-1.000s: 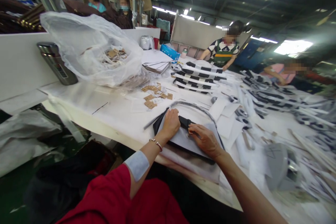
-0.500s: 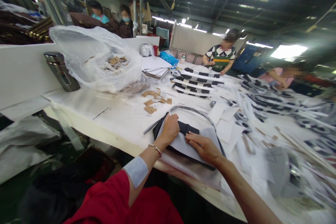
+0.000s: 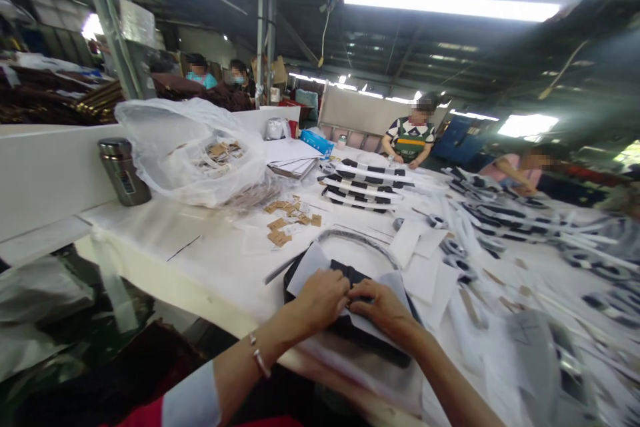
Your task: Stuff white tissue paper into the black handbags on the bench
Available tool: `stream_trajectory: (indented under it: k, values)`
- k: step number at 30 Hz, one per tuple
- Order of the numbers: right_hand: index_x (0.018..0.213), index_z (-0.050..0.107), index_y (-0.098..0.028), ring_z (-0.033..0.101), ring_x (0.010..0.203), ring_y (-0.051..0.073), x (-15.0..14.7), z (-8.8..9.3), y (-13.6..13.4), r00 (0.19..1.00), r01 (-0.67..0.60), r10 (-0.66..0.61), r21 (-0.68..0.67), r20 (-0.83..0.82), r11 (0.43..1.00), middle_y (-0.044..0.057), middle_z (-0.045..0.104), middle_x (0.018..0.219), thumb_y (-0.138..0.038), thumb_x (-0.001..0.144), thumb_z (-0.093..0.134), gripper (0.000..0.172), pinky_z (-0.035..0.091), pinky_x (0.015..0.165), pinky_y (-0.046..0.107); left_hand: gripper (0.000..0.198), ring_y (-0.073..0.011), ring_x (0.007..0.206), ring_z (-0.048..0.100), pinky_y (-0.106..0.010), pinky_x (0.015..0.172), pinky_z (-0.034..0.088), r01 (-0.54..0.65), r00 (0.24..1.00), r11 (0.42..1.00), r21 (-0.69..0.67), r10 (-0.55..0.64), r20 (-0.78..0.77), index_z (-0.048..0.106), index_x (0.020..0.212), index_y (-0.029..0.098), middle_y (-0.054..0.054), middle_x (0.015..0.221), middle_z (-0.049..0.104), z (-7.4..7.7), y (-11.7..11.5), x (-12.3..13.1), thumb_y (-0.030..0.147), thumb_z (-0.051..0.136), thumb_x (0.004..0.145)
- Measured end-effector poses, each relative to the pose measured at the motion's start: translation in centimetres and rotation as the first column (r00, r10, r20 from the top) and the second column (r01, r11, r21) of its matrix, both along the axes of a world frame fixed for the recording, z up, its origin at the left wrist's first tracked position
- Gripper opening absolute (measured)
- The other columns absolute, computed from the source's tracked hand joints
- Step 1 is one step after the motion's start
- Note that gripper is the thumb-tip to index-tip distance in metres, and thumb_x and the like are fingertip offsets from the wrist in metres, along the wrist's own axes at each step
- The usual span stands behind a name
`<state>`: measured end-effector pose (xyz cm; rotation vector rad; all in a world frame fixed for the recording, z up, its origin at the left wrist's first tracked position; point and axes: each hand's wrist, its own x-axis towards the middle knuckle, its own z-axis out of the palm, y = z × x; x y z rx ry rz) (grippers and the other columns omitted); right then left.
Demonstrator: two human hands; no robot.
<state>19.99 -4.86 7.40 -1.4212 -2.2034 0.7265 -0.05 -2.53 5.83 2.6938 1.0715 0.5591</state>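
A black handbag (image 3: pixel 370 340) lies on the table near its front edge, its wrapped handle (image 3: pixel 357 235) arching toward the far side. White paper (image 3: pixel 306 268) covers part of the bag under a wide black strap (image 3: pixel 350 271). My left hand (image 3: pixel 323 297) has its fingers curled over the lower end of the strap. Fingertips of my right hand (image 3: pixel 380 307) meet it there, bent in a pinch. Between them a small gold-coloured spot shows, perhaps a metal fitting; the fingers hide most of it.
Left of the bag lie brown tags (image 3: pixel 281 223), a clear plastic bag (image 3: pixel 195 147) of more tags and a steel flask (image 3: pixel 124 172). Checkered wrapped pieces (image 3: pixel 365 183) are stacked behind. White sheets (image 3: pixel 423 273) and a grey piece (image 3: pixel 545 360) lie right. A co-worker (image 3: pixel 413 133) stands across the table.
My left hand has come down from the upper left of the bag to the strap's end. My right hand's fingers have bent in to meet it. The view has tilted up.
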Motion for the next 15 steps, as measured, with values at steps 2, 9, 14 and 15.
stream_trajectory:
  k: [2,9,14,15]
  values:
    - [0.095,0.077,-0.033,0.065,0.091,0.023,0.0,0.1,0.0,0.999,-0.041,0.041,0.000,0.007,0.999,0.001,0.073,0.089,-0.027,0.086,0.058,0.022,0.050,0.087,0.039,0.012,-0.0194,0.088,0.061,-0.032,0.079,0.047,-0.007,0.998,1.000,-0.028,0.005,-0.056,0.063,0.094,0.021,-0.003,0.093,0.066,-0.7,-0.9,-0.4,0.024,0.052,0.094]
    - [0.084,0.077,-0.030,0.063,0.086,0.021,-0.5,-0.5,0.3,0.996,0.045,-0.049,0.058,0.068,0.997,0.001,0.070,0.084,-0.026,0.083,0.063,0.015,0.047,0.080,0.033,0.016,-0.0219,0.087,0.063,-0.034,0.075,0.048,-0.027,0.990,0.999,0.027,0.031,-0.140,0.062,0.106,0.019,-0.005,0.093,0.067,-1.9,-1.2,0.4,0.020,0.049,0.096]
    - [0.081,0.077,-0.030,0.063,0.086,0.020,-0.4,-0.8,0.9,0.988,0.075,-0.088,0.107,0.127,0.991,0.000,0.072,0.085,-0.024,0.081,0.065,0.013,0.047,0.078,0.032,0.017,-0.0196,0.087,0.063,-0.033,0.075,0.047,0.025,0.998,0.995,0.092,-0.019,-0.066,0.060,0.107,0.022,-0.004,0.095,0.065,-3.1,-1.6,0.7,0.017,0.047,0.097]
    - [0.081,0.076,-0.030,0.064,0.087,0.020,-0.5,-0.7,1.0,0.986,0.074,-0.089,0.109,0.141,0.991,-0.001,0.072,0.085,-0.023,0.080,0.065,0.013,0.047,0.078,0.031,0.015,-0.0194,0.086,0.063,-0.033,0.075,0.047,0.014,0.998,0.997,0.081,-0.009,-0.055,0.061,0.103,0.022,-0.004,0.094,0.065,-3.4,-1.6,0.6,0.019,0.046,0.098]
